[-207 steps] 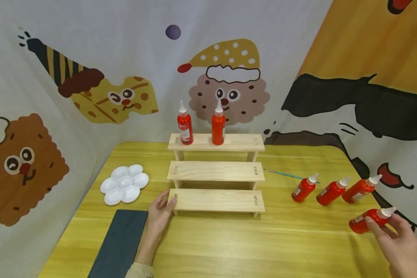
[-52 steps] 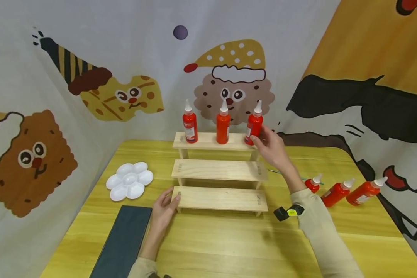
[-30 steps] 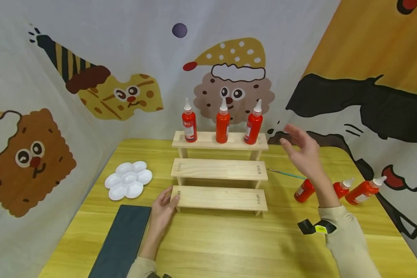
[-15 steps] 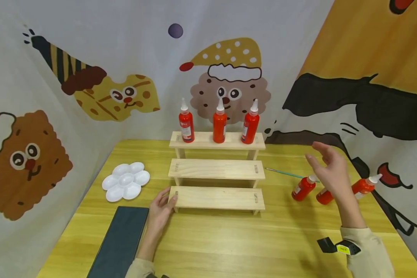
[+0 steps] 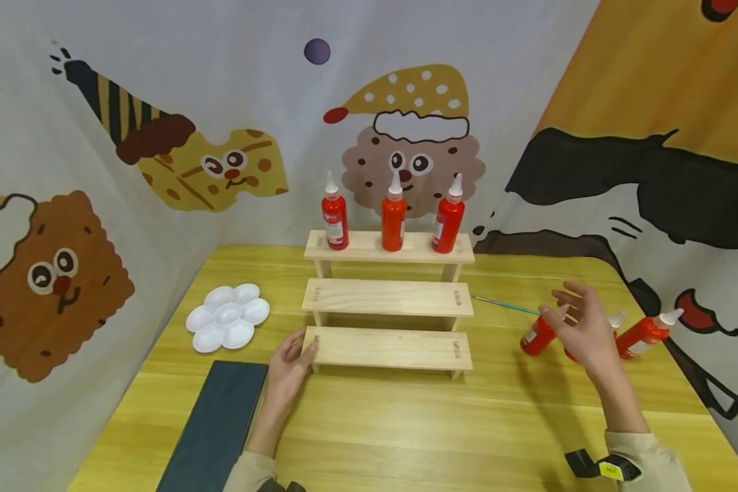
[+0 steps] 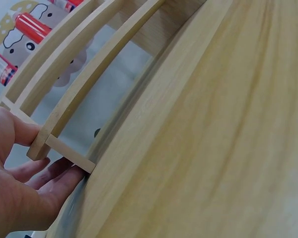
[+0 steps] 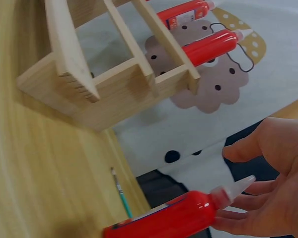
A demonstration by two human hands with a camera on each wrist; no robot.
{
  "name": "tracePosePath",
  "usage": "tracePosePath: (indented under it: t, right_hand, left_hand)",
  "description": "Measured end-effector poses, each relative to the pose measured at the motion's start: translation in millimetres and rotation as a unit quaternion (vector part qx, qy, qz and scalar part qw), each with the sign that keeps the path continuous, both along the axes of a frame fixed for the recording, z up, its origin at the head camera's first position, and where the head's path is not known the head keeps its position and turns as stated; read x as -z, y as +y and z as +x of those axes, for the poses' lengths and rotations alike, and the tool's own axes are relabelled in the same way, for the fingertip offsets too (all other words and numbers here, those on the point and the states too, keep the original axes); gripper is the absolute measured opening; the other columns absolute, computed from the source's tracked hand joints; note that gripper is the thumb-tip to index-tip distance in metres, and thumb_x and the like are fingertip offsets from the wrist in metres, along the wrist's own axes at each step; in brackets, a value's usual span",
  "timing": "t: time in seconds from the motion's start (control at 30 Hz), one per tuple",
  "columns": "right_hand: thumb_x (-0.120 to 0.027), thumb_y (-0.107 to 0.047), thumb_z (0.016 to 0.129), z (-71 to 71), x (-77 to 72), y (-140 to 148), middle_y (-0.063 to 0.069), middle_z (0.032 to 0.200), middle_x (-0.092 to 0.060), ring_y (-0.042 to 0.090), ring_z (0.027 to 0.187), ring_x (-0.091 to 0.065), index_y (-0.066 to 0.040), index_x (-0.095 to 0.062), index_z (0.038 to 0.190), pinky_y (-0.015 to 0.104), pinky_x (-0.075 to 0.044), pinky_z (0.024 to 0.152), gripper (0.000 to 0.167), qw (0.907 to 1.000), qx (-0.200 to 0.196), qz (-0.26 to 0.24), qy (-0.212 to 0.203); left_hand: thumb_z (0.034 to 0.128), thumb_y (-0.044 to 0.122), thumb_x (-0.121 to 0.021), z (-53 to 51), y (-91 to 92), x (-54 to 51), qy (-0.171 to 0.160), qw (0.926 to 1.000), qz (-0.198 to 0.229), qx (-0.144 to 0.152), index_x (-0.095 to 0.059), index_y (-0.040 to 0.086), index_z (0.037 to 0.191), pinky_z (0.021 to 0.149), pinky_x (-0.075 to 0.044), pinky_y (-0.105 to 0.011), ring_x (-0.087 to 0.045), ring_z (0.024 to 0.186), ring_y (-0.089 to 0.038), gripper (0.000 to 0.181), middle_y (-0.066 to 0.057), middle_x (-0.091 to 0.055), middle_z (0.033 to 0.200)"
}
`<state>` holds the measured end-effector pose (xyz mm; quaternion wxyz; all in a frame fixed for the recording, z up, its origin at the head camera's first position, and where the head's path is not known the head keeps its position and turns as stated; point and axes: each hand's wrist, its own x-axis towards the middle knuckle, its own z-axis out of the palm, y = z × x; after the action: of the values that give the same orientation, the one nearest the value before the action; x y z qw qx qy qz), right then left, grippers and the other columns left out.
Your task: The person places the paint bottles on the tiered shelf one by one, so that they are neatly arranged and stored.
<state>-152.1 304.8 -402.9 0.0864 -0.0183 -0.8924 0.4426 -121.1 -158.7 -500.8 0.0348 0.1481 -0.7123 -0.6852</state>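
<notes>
Head view: three red bottles (image 5: 393,222) in a row on the top step of the wooden rack (image 5: 387,298). Three more bottles (image 5: 642,338) on the tabletop (image 5: 393,424) to its right, one partly hidden by the right hand (image 5: 585,331). Paintbrush (image 5: 507,305) lies between; white palette (image 5: 226,316) off left.

Left wrist view: left hand (image 6: 20,191) pinches the lowest step's end, thumb on the board, fingers by its leg.

Right wrist view: right hand spread, thumb apart from fingers, at one bottle's nozzle (image 7: 241,187); contact can't be told.
</notes>
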Motion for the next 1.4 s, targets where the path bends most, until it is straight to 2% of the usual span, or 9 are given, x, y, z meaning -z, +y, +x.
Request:
tracePosePath:
  t: [0.13,0.23,0.3,0.43,0.5,0.7,0.9,1.17,1.4]
  right_hand:
    - [-0.062,-0.02,0.101,3.4,11.2,0.0,0.034,0.14,-0.052,0.01,0.105,-0.06,0.007,-0.03,0.151,0.006,-0.045,0.074,0.065,0.9998,0.004,0.019,0.005]
    - [-0.063,-0.018,0.101,5.0,19.0,-0.3,0.035,0.139,-0.051,-0.007,0.097,-0.051,0.007,-0.031,0.15,0.002,-0.042,0.071,0.063,0.9999,-0.001,0.011,-0.002]
    - [-0.062,-0.019,0.101,5.7,23.6,-0.4,0.036,0.141,-0.049,0.005,0.104,-0.058,0.008,-0.031,0.149,0.001,-0.041,0.071,0.063,0.9998,-0.005,0.007,-0.015]
    - [-0.062,-0.024,0.102,6.6,31.6,0.5,0.037,0.14,-0.048,0.049,0.122,-0.054,0.009,-0.033,0.148,0.001,-0.039,0.072,0.064,0.999,-0.007,0.008,-0.044]
    - [-0.063,-0.025,0.101,6.9,35.0,1.3,0.038,0.14,-0.048,0.054,0.125,-0.052,0.009,-0.033,0.148,0.002,-0.038,0.072,0.065,0.9983,-0.005,0.009,-0.058]
    - [-0.064,-0.028,0.101,9.0,47.2,2.8,0.038,0.137,-0.051,0.056,0.126,-0.052,0.009,-0.034,0.145,0.028,-0.055,0.085,0.066,0.9963,-0.004,0.027,-0.081]
    - [-0.059,-0.03,0.103,14.7,58.0,2.0,0.04,0.143,-0.045,0.058,0.13,-0.047,0.01,-0.029,0.148,0.062,-0.046,0.101,0.067,0.9925,-0.032,0.025,-0.115]
    - [-0.058,-0.023,0.104,19.7,71.4,0.0,0.044,0.141,-0.045,0.058,0.126,-0.052,0.012,-0.03,0.147,0.062,-0.047,0.102,0.061,0.9923,-0.05,0.039,-0.107]
    - [-0.058,-0.01,0.103,22.3,78.6,-6.9,0.043,0.134,-0.052,0.057,0.118,-0.057,0.013,-0.037,0.139,0.059,-0.052,0.094,0.048,0.9966,-0.047,0.055,-0.039]
  left_hand:
    - [0.0967,0.014,-0.07,-0.1,0.3,-1.5,-0.005,1.0,-0.004,0.003,-0.051,0.001,0.146,0.08,-0.052,-0.014,-0.065,0.098,-0.007,0.054,-0.028,-0.063,0.133]
    - [0.0967,0.014,-0.07,-0.2,0.2,-1.6,-0.007,1.0,-0.004,0.002,-0.051,0.001,0.146,0.079,-0.051,-0.014,-0.064,0.095,-0.004,0.055,-0.027,-0.063,0.132]
    - [0.0967,0.014,-0.07,-0.3,0.1,-1.5,-0.006,1.0,-0.004,0.003,-0.051,0.001,0.146,0.079,-0.051,-0.014,-0.063,0.094,-0.002,0.055,-0.027,-0.063,0.132]
    - [0.0968,0.014,-0.07,-0.4,-0.1,-1.0,-0.004,1.0,-0.004,0.004,-0.051,0.001,0.146,0.079,-0.051,-0.014,-0.063,0.093,-0.001,0.054,-0.026,-0.064,0.13]
    - [0.0967,0.014,-0.07,-0.6,0.0,-0.5,-0.002,1.0,-0.003,0.004,-0.051,0.001,0.146,0.079,-0.052,-0.014,-0.063,0.093,-0.001,0.054,-0.026,-0.065,0.13]
    - [0.096,0.012,-0.07,-2.0,0.4,0.6,0.002,1.0,-0.002,-0.001,-0.053,-0.001,0.144,0.079,-0.052,-0.014,-0.064,0.091,-0.001,0.053,-0.026,-0.066,0.127]
    - [0.0959,0.01,-0.07,-2.9,0.5,0.6,0.001,1.0,-0.002,-0.004,-0.054,-0.001,0.143,0.078,-0.052,-0.014,-0.064,0.091,-0.002,0.051,-0.027,-0.067,0.126]
    - [0.0961,0.011,-0.07,-2.7,-0.3,0.4,0.004,1.0,-0.003,-0.001,-0.053,-0.001,0.144,0.079,-0.052,-0.014,-0.065,0.093,-0.004,0.052,-0.027,-0.066,0.127]
    - [0.0958,0.01,-0.07,-3.8,-0.2,0.9,0.008,0.9999,0.005,-0.004,-0.054,-0.002,0.142,0.078,-0.052,-0.015,-0.065,0.092,-0.004,0.05,-0.026,-0.067,0.125]
